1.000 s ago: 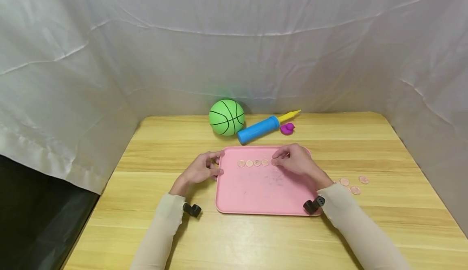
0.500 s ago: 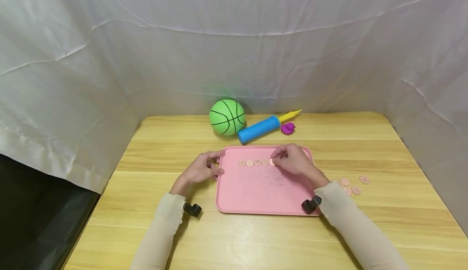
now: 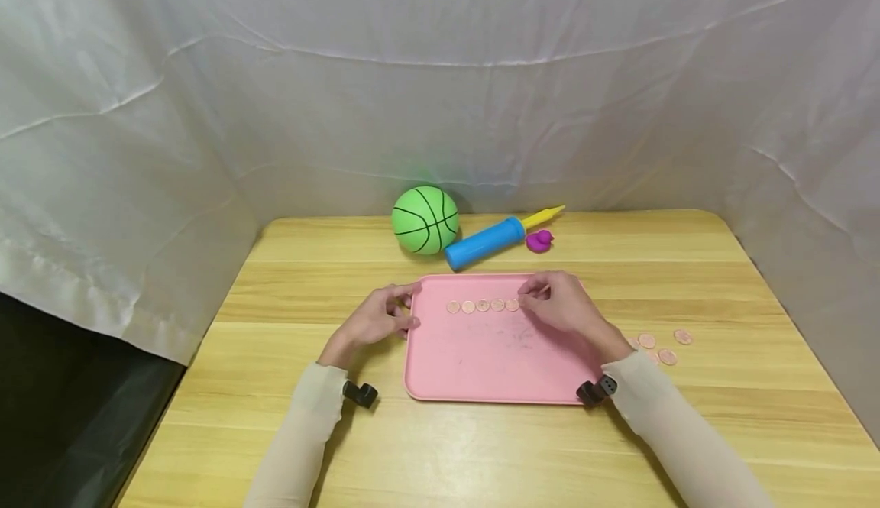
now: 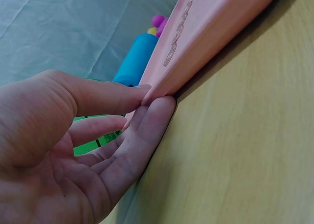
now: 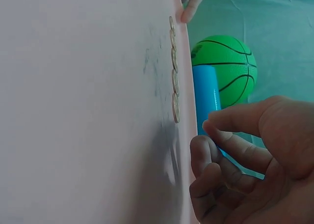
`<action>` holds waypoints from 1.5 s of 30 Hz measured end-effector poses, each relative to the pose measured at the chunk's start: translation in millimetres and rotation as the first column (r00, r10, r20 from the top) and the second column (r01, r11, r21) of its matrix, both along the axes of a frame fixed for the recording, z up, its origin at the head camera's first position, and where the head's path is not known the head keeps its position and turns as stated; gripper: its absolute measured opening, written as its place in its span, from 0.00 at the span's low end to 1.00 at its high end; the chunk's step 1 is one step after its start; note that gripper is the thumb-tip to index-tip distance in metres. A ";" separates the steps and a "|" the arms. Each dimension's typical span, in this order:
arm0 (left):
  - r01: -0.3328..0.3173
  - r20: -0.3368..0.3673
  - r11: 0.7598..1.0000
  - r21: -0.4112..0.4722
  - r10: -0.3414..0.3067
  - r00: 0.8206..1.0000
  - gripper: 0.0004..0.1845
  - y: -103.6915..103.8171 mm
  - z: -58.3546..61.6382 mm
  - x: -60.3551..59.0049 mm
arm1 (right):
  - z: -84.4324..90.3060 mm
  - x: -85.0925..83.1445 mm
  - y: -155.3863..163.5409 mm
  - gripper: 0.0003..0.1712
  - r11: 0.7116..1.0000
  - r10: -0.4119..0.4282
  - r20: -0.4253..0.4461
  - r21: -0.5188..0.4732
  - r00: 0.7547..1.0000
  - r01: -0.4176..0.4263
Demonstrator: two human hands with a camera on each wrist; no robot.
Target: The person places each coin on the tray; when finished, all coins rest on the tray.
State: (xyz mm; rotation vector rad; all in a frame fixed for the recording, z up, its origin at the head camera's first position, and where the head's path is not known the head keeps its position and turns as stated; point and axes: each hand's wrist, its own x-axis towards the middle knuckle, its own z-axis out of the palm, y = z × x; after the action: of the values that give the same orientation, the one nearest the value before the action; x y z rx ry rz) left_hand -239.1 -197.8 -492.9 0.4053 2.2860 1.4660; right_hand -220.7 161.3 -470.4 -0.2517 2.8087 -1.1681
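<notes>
Five coins (image 3: 482, 305) lie in a straight row near the far edge of one pink tray (image 3: 481, 363), which sits flat on the wooden table (image 3: 440, 447). Three more coins (image 3: 663, 346) are plainly visible on the bare table to the right of the tray; a fourth may lie half hidden behind the right wrist, though the head view is too small to confirm it.

Right hand (image 3: 560, 303): held over the far right part of the tray, just beside the right end of the coin row. In the right-wrist view its fingers (image 5: 216, 155) are curled with the thumb tip close to the forefinger, and nothing can be seen between them; the last coin (image 5: 175, 107) in the row lies free, a short gap from the fingertips.

Left hand (image 3: 376, 318): set against the left edge of the tray. In the left-wrist view the thumb (image 4: 105, 97) and one finger (image 4: 147, 126) meet at the tray's rim (image 4: 196, 42), pinching it lightly, while the other fingers are loosely bent.

One green ball (image 3: 425, 220), one blue pump (image 3: 488, 242) and one small purple toy (image 3: 539, 241) rest at the back of the table, well apart from both hands.
</notes>
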 end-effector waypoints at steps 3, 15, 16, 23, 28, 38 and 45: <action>0.003 0.000 1.000 -0.004 -0.003 1.000 0.38 0.2 0.5 0.6 | -1.9 3.2 4.6 0.07 1.000 -0.002 -0.005 -0.006 1.000 0.002; 0.008 -0.005 1.000 -0.010 -0.008 1.000 0.38 -0.1 0.3 0.0 | -0.2 12.5 18.9 0.07 0.999 -0.033 -0.031 -0.018 0.999 0.032; 0.008 -0.005 1.000 -0.009 -0.008 1.000 0.38 0.0 0.4 -0.3 | 0.5 13.5 20.5 0.07 0.999 -0.037 -0.030 -0.021 0.999 0.036; 0.003 -0.002 1.000 -0.009 -0.003 1.000 0.38 0.1 1.0 -0.2 | 7.7 23.7 33.7 0.09 0.997 -0.060 -0.006 -0.038 0.998 0.059; 0.002 0.000 1.000 -0.002 -0.002 1.000 0.38 0.1 1.6 0.2 | 14.7 29.7 42.3 0.10 0.997 -0.074 -0.006 -0.036 0.997 0.074; 0.004 -0.004 1.000 -0.005 -0.004 1.000 0.38 -0.4 2.1 0.8 | 26.1 39.8 71.5 0.13 0.995 -0.098 -0.050 0.005 0.994 0.098; 0.007 -0.004 1.000 -0.007 -0.007 1.000 0.38 -0.2 2.6 1.1 | 29.4 47.3 94.4 0.12 0.991 -0.116 -0.087 0.062 0.989 0.122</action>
State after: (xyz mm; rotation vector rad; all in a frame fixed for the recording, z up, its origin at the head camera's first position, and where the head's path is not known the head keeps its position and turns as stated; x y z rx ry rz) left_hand -238.0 -198.1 -490.3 0.4138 2.2904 1.4548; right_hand -173.4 255.8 -441.0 -0.1319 2.9667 -1.1075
